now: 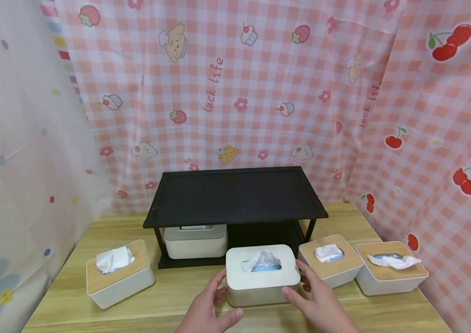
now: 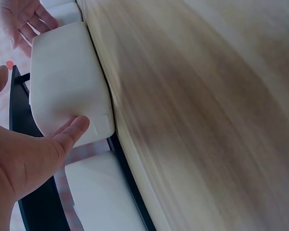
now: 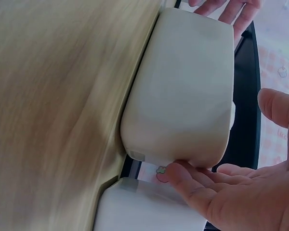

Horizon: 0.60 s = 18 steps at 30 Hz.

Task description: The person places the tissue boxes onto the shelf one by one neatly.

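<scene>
Running this from my desk, so all I've got is the feeds. Closest to the cam is the left hand (image 1: 208, 309), fingers and thumb spread, sitting at the left end of the white tissue box (image 1: 260, 281); can't tell if it's really touching. The right hand (image 1: 319, 300) is at the other end, also spread, fingertips up against the side, thumb held apart from the fingers. So no pinch on either side, as far as I can see. The box is on the wood table (image 1: 177, 296), between the 2 hands, tissue poking out of the slot.

Around it I count 3 more boxes with wood-look lids: a left box (image 1: 120, 282) well off to the side, then a near-right box (image 1: 331, 267) and a far-right box (image 1: 391, 273) by the right hand. Behind the white one there's a black rack (image 1: 235, 194) with 1 pale box (image 1: 195, 247) under its top, left side. Farthest back: a pink checked curtain (image 1: 235, 125).
</scene>
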Each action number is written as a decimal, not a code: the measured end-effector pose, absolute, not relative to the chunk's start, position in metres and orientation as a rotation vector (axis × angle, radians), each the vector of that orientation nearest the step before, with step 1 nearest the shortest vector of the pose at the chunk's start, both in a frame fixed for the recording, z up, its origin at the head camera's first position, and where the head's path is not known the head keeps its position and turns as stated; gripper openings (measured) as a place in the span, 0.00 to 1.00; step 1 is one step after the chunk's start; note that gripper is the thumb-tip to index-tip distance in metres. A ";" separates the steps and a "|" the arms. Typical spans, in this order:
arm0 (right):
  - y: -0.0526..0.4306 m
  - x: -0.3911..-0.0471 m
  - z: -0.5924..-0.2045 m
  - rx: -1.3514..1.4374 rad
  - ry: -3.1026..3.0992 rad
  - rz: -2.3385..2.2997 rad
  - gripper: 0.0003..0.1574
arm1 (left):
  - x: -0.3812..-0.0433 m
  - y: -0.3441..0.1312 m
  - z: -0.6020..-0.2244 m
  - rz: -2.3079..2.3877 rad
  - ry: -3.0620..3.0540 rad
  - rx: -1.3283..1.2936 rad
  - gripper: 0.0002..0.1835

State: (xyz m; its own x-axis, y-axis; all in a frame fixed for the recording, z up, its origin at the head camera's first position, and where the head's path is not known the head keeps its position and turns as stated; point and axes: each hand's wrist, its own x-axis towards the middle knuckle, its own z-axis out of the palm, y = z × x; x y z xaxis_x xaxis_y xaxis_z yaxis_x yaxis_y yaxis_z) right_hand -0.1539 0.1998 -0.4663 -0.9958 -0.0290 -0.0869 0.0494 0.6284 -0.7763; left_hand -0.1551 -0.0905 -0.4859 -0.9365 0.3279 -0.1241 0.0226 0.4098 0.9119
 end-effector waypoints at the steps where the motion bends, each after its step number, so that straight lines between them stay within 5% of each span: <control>1: 0.200 -0.154 -0.467 0.014 2.749 -1.323 0.53 | -0.156 -0.090 -0.486 1.539 2.381 0.303 0.53; 18: 0.205 -0.163 -0.477 -0.001 2.614 -1.500 0.55 | -0.160 -0.089 -0.490 1.511 2.345 0.263 0.54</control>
State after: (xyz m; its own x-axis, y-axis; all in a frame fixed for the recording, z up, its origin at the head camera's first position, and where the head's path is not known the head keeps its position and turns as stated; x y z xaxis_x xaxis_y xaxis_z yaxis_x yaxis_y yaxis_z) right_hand -0.1634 0.2052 -0.4773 -0.9919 -0.0635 -0.1098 0.0627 0.5065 -0.8600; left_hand -0.1596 -0.0889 -0.4905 -0.9257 0.3323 -0.1805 -0.0270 0.4180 0.9080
